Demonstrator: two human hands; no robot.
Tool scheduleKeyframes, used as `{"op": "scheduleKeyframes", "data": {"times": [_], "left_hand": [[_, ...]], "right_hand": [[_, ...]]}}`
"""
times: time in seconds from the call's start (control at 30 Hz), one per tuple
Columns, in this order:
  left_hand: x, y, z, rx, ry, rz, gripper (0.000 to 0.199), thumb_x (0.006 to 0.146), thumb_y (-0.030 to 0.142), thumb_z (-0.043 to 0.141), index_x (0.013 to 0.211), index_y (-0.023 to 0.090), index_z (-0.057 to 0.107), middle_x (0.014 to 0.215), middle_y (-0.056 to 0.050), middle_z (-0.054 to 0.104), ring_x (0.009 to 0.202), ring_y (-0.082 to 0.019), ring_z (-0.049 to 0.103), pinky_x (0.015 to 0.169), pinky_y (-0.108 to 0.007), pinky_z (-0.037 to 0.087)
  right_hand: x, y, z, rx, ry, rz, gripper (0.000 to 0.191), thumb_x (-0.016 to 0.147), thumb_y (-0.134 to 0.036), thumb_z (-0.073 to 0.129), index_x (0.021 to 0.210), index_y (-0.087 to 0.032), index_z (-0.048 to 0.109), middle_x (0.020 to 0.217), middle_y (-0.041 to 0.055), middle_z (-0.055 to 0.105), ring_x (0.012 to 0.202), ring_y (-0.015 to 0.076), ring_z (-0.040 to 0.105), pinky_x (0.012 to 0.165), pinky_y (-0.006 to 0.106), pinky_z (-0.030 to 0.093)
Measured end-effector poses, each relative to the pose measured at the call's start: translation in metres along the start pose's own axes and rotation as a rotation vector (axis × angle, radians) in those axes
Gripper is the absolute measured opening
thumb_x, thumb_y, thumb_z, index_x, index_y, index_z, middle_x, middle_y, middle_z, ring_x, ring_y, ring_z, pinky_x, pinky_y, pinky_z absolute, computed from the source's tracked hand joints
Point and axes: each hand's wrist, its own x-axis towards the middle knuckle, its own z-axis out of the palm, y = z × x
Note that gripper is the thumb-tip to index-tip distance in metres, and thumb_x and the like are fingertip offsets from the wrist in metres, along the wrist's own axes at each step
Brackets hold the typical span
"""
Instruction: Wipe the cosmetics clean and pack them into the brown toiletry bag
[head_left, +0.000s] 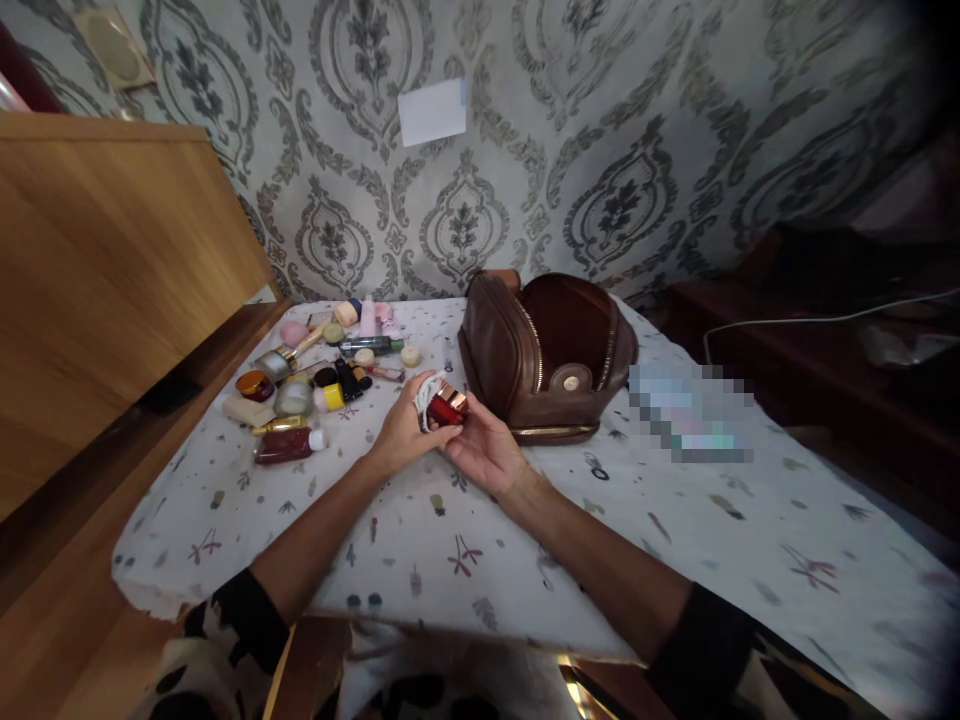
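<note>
In front of the bag, my two hands meet around a small red bottle with a shiny gold cap (448, 408). My left hand (401, 430) is closed on a white wipe-like piece (427, 392), its thumb lying against the bottle. From the other side, my right hand (491, 450) grips the bottle, partly palm up. Whether the white piece is cloth or tissue I cannot tell. Just behind my right hand stands a brown leather bag (499, 360), its zipped top wide open and its inside dark.
Several cosmetics lie at the left of the table, among them a dark red bottle with a white cap (285, 446), an amber jar (255, 385) and a pink sponge (293, 333). A blurred item (690, 410) lies right. A wooden cabinet (112, 290) borders the left side.
</note>
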Motion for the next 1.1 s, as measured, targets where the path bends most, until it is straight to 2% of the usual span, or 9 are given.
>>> {"op": "scheduleKeyframes", "data": {"times": [0.17, 0.33, 0.5, 0.87, 0.97, 1.03, 1.1], "left_hand": [[0.001, 0.003, -0.004, 0.131, 0.050, 0.030, 0.072, 0.070, 0.038, 0.080, 0.133, 0.019, 0.050, 0.129, -0.013, 0.061, 0.119, -0.030, 0.058, 0.105, -0.044, 0.043], [0.003, 0.011, -0.011, 0.097, 0.040, 0.008, 0.060, 0.074, 0.039, 0.074, 0.126, 0.016, 0.055, 0.120, -0.012, 0.066, 0.110, -0.028, 0.063, 0.098, -0.041, 0.047], [0.003, 0.017, -0.016, 0.054, 0.012, -0.005, 0.051, 0.082, 0.040, 0.066, 0.126, 0.016, 0.056, 0.117, -0.011, 0.067, 0.104, -0.025, 0.064, 0.093, -0.037, 0.049], [0.004, 0.017, -0.018, 0.168, 0.023, 0.201, 0.033, 0.098, 0.036, 0.044, 0.122, 0.020, 0.061, 0.119, -0.010, 0.065, 0.113, -0.023, 0.059, 0.102, -0.038, 0.043], [0.004, 0.014, -0.018, 0.177, -0.009, 0.219, 0.036, 0.093, 0.039, 0.054, 0.123, 0.021, 0.059, 0.119, -0.011, 0.063, 0.114, -0.025, 0.058, 0.102, -0.040, 0.042], [0.005, 0.011, -0.017, 0.193, -0.039, 0.220, 0.054, 0.081, 0.043, 0.070, 0.127, 0.021, 0.055, 0.121, -0.011, 0.061, 0.115, -0.028, 0.056, 0.101, -0.041, 0.043], [0.004, 0.009, -0.016, 0.217, -0.040, 0.206, 0.066, 0.072, 0.042, 0.078, 0.129, 0.020, 0.052, 0.121, -0.011, 0.059, 0.114, -0.029, 0.057, 0.099, -0.041, 0.045]], "right_hand": [[0.000, 0.001, 0.000, -0.053, 0.045, 0.017, 0.017, 0.093, -0.031, 0.058, 0.102, -0.017, 0.064, 0.096, 0.0050, 0.073, 0.085, 0.0156, 0.067, 0.074, 0.027, 0.058], [0.001, 0.001, -0.003, -0.092, 0.074, 0.026, 0.017, 0.087, -0.034, 0.066, 0.096, -0.019, 0.065, 0.092, 0.0033, 0.073, 0.079, 0.0151, 0.066, 0.070, 0.028, 0.057], [0.001, 0.002, -0.003, -0.124, 0.035, 0.022, 0.021, 0.080, -0.035, 0.073, 0.089, -0.017, 0.066, 0.078, 0.0017, 0.070, 0.072, 0.0148, 0.064, 0.063, 0.026, 0.054], [0.002, 0.000, -0.005, -0.163, 0.022, 0.025, 0.019, 0.085, -0.033, 0.070, 0.091, -0.015, 0.067, 0.080, 0.0058, 0.071, 0.076, 0.0149, 0.067, 0.064, 0.022, 0.057], [0.002, 0.002, -0.004, -0.161, 0.035, -0.006, 0.015, 0.087, -0.031, 0.068, 0.092, -0.016, 0.067, 0.080, 0.0037, 0.072, 0.073, 0.0130, 0.067, 0.067, 0.022, 0.058], [0.001, 0.002, -0.002, -0.173, 0.023, -0.021, 0.018, 0.088, -0.033, 0.068, 0.094, -0.017, 0.067, 0.083, 0.0042, 0.073, 0.075, 0.0141, 0.068, 0.070, 0.024, 0.058], [0.001, 0.003, -0.001, -0.197, 0.001, -0.028, 0.021, 0.087, -0.035, 0.068, 0.097, -0.017, 0.067, 0.087, 0.0048, 0.074, 0.078, 0.0152, 0.069, 0.072, 0.025, 0.059]]}}
